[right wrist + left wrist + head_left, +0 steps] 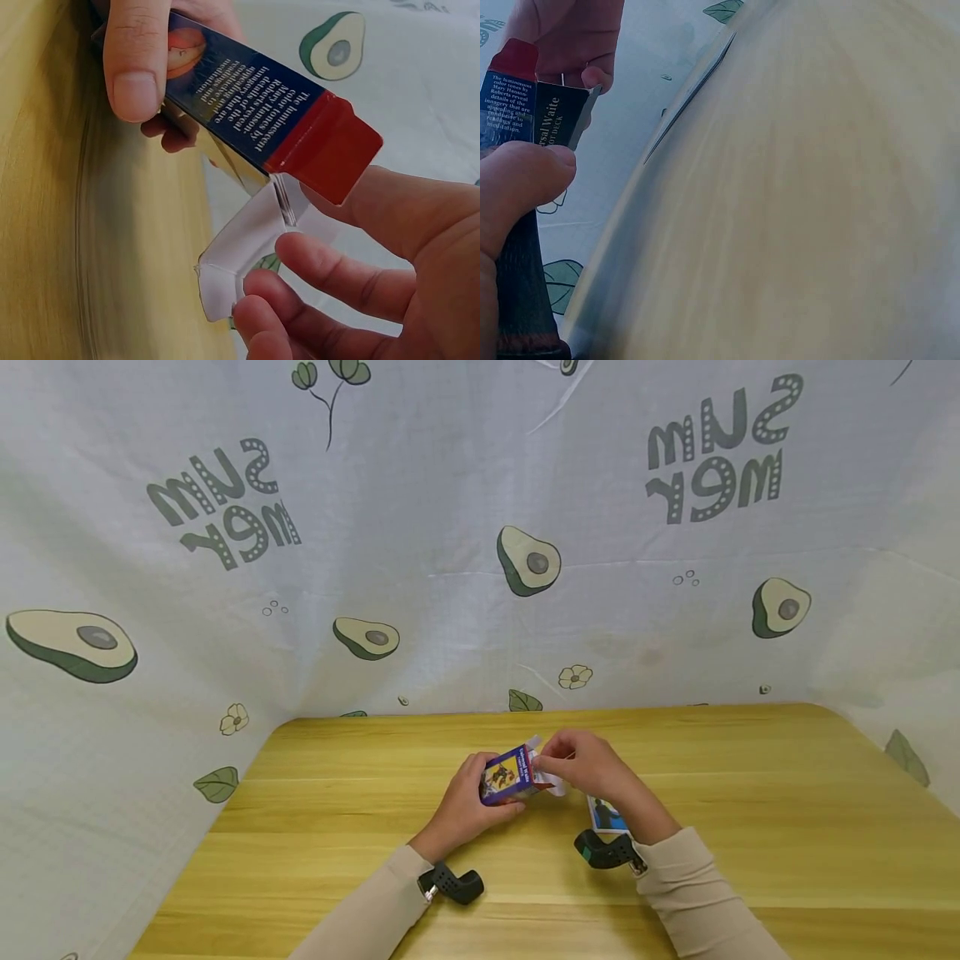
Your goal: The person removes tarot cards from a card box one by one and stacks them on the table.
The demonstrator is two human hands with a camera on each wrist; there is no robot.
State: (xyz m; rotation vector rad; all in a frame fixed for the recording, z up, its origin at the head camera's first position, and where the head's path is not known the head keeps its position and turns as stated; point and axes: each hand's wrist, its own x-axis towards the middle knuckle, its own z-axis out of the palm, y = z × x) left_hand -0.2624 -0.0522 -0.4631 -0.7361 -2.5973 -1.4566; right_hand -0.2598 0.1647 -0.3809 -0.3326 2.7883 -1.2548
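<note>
My left hand (463,810) grips the small blue-and-red cardboard card box (508,775) above the yellow wooden table (750,793), right hand (592,768) fingers (337,270) curled on its white flap (240,262); a hard pull may tear it.

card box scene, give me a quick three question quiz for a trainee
1. True or false: the left hand grips the blue tarot deck box.
2. Which part of the box do the fingers of the right hand touch? A) the white end flap B) the red end panel C) the printed blue side
3. Fill in: a loose ____ lies flat on the wooden table under the right wrist.

Key: 1 true; 2 A; 3 card
</note>
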